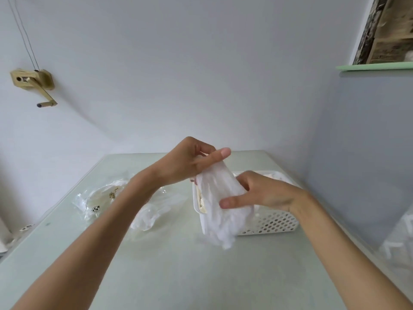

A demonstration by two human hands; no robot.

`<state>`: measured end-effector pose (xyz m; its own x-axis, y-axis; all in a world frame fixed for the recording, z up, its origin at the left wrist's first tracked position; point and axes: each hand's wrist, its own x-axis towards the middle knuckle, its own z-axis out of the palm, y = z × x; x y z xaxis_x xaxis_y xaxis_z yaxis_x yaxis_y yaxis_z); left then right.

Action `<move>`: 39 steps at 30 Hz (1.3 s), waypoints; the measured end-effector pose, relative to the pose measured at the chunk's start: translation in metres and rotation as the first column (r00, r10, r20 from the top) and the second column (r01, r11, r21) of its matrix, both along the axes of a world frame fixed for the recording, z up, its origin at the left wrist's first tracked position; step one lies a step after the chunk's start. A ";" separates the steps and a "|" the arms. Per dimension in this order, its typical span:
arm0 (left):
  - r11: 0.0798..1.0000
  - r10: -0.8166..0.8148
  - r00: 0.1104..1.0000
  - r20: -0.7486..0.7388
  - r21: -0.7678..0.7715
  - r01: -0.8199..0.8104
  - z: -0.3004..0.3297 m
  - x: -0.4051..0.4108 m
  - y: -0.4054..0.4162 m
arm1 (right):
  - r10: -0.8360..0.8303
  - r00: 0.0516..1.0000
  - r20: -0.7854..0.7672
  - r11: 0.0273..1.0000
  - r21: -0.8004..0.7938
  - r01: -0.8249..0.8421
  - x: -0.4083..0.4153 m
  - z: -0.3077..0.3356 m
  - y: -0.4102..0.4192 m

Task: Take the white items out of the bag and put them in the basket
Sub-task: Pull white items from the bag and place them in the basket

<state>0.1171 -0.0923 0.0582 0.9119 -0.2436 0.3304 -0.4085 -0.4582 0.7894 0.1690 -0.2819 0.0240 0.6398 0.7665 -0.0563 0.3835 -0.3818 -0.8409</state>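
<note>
A soft white item [220, 206] hangs in the air just in front of the white perforated basket [272, 222]. My left hand [190, 162] grips its top end, fingers curled, thumb stretched over it. My right hand [261, 193] holds its middle from the right, thumb across the front. The basket stands on the table at centre right, with white items inside, mostly hidden behind my hands. Clear plastic bags [100, 198] lie crumpled on the table to the left, partly behind my left forearm.
The pale green table [178, 276] runs up to a white wall at the back. A grey wall panel stands close on the right. More clear plastic [400, 240] lies at the right edge. A wooden crank fixture [33, 82] hangs on the left wall.
</note>
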 end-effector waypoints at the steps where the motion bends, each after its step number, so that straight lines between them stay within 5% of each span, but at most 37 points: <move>1: 0.999 0.012 0.999 -0.034 0.032 -0.011 0.000 -0.001 0.009 | -0.033 0.999 0.008 0.999 0.000 0.033 -0.001 -0.001 -0.005; 5: 0.976 -0.053 0.967 -0.250 0.192 0.103 -0.007 -0.004 0.034 | -0.065 0.993 0.095 0.992 -0.099 0.074 -0.007 -0.010 -0.028; 10: 0.957 -0.084 0.971 -0.223 0.255 0.142 -0.005 -0.001 0.014 | -0.029 0.983 0.181 0.999 -0.025 0.034 -0.013 -0.005 -0.024; 15: 0.984 -0.066 0.991 -0.118 -0.175 0.045 -0.016 0.004 0.000 | -0.247 0.968 0.043 0.936 0.270 0.227 -0.013 -0.001 -0.007; 18: 0.995 -0.009 0.986 -0.167 -0.103 -0.008 -0.047 0.009 -0.007 | -0.322 0.944 -0.074 0.829 0.459 0.319 -0.009 -0.006 -0.008; 22: 0.951 0.139 0.989 -0.048 -0.272 -0.147 -0.056 0.013 -0.010 | -0.402 0.890 -0.216 0.659 0.607 0.445 0.002 -0.019 -0.024; 26: 0.988 0.057 0.998 0.008 -0.141 -0.056 -0.043 0.012 -0.019 | -0.228 0.962 -0.147 0.862 0.428 0.270 0.008 -0.010 -0.040; 29: 0.998 0.033 0.999 -0.011 -0.056 -0.034 -0.042 0.018 -0.026 | -0.249 0.967 0.063 0.936 0.273 0.223 0.012 0.003 -0.034; 31: 0.997 0.026 1.000 -0.016 -0.071 -0.027 -0.044 0.020 -0.027 | -0.335 0.934 0.127 0.915 0.281 0.290 0.015 0.014 -0.031; 35: 0.974 0.050 0.998 -0.022 -0.221 -0.054 -0.046 0.027 -0.020 | -0.444 0.894 -0.059 0.845 0.303 0.440 0.038 0.023 -0.047; 39: 0.973 0.141 0.990 0.029 -0.190 -0.133 -0.054 0.054 -0.016 | -0.534 0.837 -0.118 0.761 0.363 0.537 0.056 0.019 -0.057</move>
